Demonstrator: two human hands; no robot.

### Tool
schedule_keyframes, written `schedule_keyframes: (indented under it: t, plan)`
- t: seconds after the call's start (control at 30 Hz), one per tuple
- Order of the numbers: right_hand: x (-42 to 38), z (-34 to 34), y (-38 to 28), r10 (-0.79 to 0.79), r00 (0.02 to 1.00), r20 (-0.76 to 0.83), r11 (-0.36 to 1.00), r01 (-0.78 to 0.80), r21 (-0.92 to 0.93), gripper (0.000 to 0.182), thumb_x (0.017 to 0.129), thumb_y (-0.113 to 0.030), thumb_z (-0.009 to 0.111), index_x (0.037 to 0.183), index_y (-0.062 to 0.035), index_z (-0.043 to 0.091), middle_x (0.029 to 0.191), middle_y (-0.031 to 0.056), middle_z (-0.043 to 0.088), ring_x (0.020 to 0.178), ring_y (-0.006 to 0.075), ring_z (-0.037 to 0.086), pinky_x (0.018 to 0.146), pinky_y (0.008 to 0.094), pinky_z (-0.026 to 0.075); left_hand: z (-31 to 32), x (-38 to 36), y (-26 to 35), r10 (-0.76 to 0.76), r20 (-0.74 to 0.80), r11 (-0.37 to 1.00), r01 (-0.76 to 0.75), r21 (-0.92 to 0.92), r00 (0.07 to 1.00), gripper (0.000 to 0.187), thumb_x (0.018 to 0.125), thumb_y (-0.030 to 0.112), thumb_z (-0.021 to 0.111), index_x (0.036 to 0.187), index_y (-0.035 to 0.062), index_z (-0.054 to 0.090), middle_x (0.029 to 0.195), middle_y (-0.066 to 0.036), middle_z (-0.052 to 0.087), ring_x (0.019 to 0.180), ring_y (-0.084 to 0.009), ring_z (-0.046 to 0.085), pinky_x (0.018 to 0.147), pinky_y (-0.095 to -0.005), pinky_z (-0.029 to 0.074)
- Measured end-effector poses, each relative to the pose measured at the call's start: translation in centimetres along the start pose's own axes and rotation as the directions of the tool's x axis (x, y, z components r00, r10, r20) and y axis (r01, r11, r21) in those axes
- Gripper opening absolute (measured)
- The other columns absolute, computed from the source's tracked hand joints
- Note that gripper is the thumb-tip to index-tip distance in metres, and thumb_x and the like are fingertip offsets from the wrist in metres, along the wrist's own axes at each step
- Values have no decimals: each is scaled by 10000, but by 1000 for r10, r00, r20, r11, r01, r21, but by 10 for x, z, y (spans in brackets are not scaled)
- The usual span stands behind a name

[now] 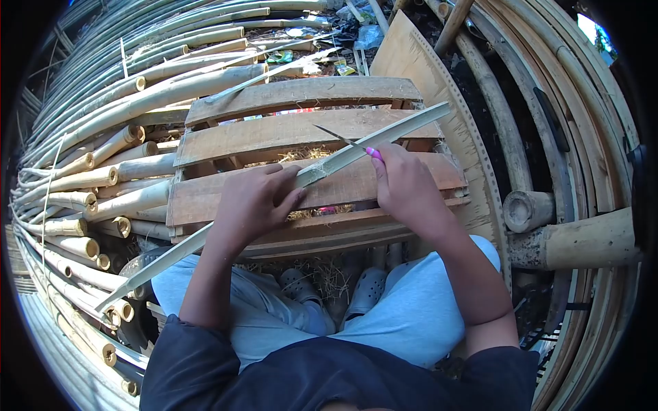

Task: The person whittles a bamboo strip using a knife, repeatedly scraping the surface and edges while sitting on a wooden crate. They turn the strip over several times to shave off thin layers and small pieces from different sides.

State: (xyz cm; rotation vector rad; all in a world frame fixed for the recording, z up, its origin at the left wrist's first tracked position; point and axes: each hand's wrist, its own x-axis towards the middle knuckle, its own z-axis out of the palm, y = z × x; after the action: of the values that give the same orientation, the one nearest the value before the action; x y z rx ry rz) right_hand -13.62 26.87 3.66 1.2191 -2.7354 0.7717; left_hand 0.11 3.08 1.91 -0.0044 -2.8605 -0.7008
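A long split bamboo strip [404,127] slants across the wooden slatted bench [274,134], from the lower left up to the upper right. My left hand [257,205] is closed around the strip left of its middle. In my right hand [409,183] is a knife [336,135] with a pink handle, gripped in closed fingers. Its thin dark blade points to the upper left and crosses the strip just left of the right hand. A rough, paler node shows on the strip between the two hands.
Stacked bamboo poles [144,103] fill the left side, their cut ends facing the bench. A plywood sheet [425,68] leans along the bench's right end. Thick bamboo [576,243] stands farther right. Shavings and litter [343,66] lie behind and beneath the slats.
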Motion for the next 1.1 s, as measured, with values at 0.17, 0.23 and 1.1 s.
schedule_keyframes:
  t: [0.17,0.23,1.1]
  plan:
    - [-1,13,-21,131,990,56,967,-115,-229,114,1015,-119,554,986,-9,552,757,193,683,732,406,723,642,507,581,9,2,-2,30,-130,997,-20,77,991,371,912,366,750,1192,123,748,902,-108,701,795,-354,693,671,-442,537]
    - [-7,28,-39,78,996,51,952,-59,-300,91,1002,-108,562,976,-21,551,731,172,683,693,371,732,601,469,588,9,2,0,24,-134,997,-13,81,991,350,913,370,750,1162,125,750,886,-100,693,784,-347,690,659,-442,531]
    - [-17,31,-61,41,992,116,732,49,-679,74,990,-134,592,999,-64,569,707,59,651,584,172,724,473,275,568,9,-1,7,125,-150,992,-119,47,981,124,866,262,784,928,159,754,751,-59,595,675,-287,647,576,-426,479]
